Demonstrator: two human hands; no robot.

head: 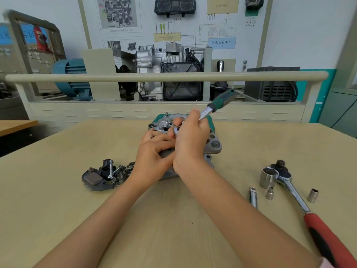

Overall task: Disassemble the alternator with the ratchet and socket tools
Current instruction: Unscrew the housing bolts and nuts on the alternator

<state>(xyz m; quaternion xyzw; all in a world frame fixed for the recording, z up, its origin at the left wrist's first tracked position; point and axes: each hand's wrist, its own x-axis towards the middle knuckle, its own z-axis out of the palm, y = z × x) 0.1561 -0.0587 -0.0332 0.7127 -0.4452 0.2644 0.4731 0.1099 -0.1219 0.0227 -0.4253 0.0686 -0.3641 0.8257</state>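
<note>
Alternator (212, 144): grey cast housing, lying on the worktop (58, 209) directly ahead of you, at centre, far side of both hands. Much of it is hidden under your palms; a bolt boss shows at its right edge, and a teal part sits just behind it.

Right hand (190, 140): curled round the head end of the green-handled ratchet (222, 102), over the top of the housing. This is the hand nearer the fastener.

Ratchet long axis: runs from the head, under your fingers, up and away to the right; the green grip stands clear in the air beyond your knuckles. Any swing, as I judge it, sweeps that handle across the far right of the housing, where nothing stands in its way.

Left hand (152, 151): resting on the near-left of the housing, fingers loosely bent toward the ratchet head, touching your right hand. Whether it grips the casting or only steadies it, you cannot tell from here.

Socket under the head: hidden.

Removed parts (104, 176): dark cluster, left of your left wrist.

Spare tools: red-handled ratchet (301, 202), large socket (267, 177), two small sockets and an extension bar (253, 197), well apart on the right.
</note>
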